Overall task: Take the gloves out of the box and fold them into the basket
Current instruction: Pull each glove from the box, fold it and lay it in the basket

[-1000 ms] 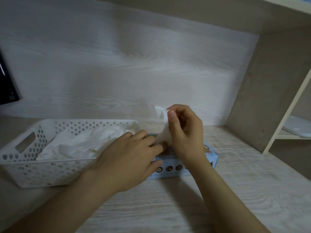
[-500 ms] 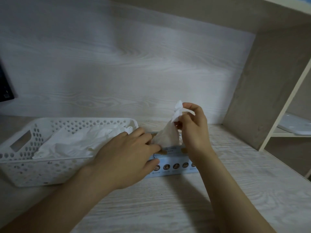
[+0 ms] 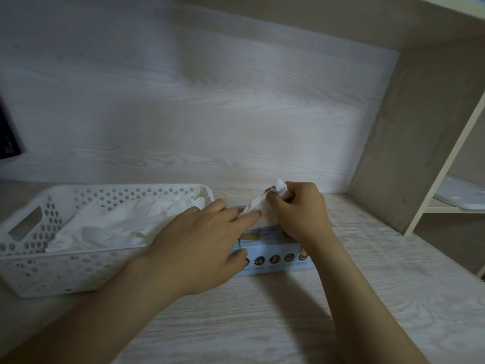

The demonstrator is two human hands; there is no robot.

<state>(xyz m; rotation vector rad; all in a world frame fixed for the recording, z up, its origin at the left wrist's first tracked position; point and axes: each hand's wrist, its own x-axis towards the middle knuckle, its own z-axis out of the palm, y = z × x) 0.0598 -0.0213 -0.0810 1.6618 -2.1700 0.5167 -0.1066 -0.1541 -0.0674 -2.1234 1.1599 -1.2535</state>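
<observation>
A light blue glove box point(image 3: 275, 260) lies on the wooden desk, just right of a white perforated basket point(image 3: 39, 264). Several white gloves point(image 3: 115, 224) lie folded inside the basket. My right hand point(image 3: 299, 211) pinches a white glove point(image 3: 259, 211) that comes up out of the box's top opening. My left hand point(image 3: 199, 245) rests flat on the box's left end, fingers straight, holding it down. The box's top and opening are mostly hidden by both hands.
A pale wood back panel rises behind the desk. A wooden side panel point(image 3: 409, 143) stands at the right, with a shelf holding a white object point(image 3: 462, 195) beyond it. A dark object point(image 3: 8, 137) is at the left edge.
My right hand, still pinching the glove, has come down closer to the box top, and the glove is bunched lower. The left hand stays pressed on the box.
</observation>
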